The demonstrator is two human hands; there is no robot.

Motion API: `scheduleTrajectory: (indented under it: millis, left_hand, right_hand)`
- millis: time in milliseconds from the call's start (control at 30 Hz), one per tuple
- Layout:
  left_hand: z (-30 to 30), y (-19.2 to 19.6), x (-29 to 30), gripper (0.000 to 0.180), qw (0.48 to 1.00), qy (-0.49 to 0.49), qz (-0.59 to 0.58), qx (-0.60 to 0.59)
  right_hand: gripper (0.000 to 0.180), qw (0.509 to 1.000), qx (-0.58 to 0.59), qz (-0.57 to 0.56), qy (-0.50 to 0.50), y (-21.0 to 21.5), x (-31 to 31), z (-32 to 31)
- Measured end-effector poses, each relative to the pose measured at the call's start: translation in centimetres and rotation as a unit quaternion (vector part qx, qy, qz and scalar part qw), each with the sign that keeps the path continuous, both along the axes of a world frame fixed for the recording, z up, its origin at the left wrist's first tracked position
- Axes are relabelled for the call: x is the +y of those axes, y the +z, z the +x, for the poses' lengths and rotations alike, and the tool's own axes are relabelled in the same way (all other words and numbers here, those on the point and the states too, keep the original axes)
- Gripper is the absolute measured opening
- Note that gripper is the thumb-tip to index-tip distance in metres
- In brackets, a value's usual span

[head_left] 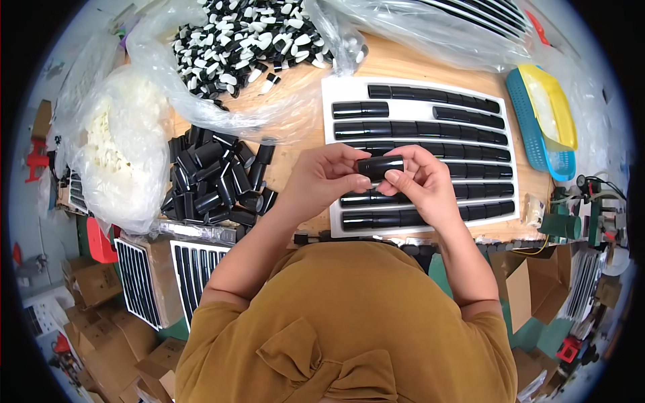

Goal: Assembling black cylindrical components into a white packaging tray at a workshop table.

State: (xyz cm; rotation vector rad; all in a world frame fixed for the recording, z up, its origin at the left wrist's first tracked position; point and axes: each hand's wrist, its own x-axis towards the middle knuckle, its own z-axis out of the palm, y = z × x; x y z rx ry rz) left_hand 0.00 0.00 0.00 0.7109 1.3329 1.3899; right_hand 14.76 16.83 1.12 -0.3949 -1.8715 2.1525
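Observation:
Between both hands, above the middle of a white tray [411,109], is a glossy black cylinder [381,165] lying roughly level. My left hand [329,176] pinches its left end between thumb and fingers. The right end is gripped by my right hand [424,185], thumb in front and fingers behind. Rows of matching black cylinders [420,129] fill most of the tray; the second row from the far side has a gap. My hands and forearms hide part of the middle and near rows. Loose black cylinders [218,176] lie heaped left of my left hand.
A pile of small black and white parts [248,43] lies at the far left on clear plastic. A bag of cream-coloured pieces [127,151] stands left. At right are a teal basket [525,124] and a yellow tray [557,111]. Filled trays [139,282] and cardboard boxes [107,342] stand below.

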Motion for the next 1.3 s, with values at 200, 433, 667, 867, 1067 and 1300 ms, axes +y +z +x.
scheduleTrajectory:
  millis: [200,433,667,867,1067,1300]
  left_hand:
    - [-0.2,0.3,1.7,0.061,0.978,0.190,0.076,0.026]
    - [1.9,0.3,3.2,0.071,0.960,0.233,0.146,-0.056]
    - [0.2,-0.6,4.2,0.061,0.964,0.222,0.145,0.018]
    - [-15.6,-8.1,5.3,0.028,0.671,0.354,-0.095,0.645]
    - [-19.8,-9.5,3.3,0.022,0.687,0.231,-0.155,0.671]
    - [-18.5,-8.0,2.1,0.014,0.690,0.365,-0.095,0.618]
  right_hand:
    - [0.023,0.990,-0.063,-0.099,0.081,0.0,-1.5,0.2]
    - [0.023,0.988,-0.044,-0.102,0.111,0.1,-4.2,0.4]
    - [0.023,0.994,-0.069,0.001,0.088,0.6,-3.5,-1.0]
    - [0.025,0.972,-0.052,0.186,-0.131,-3.3,4.0,-5.0]
    - [0.029,0.894,-0.136,0.313,-0.290,-7.6,11.3,-6.3]
    - [0.026,0.820,-0.215,0.464,-0.255,-8.5,10.7,-7.2]
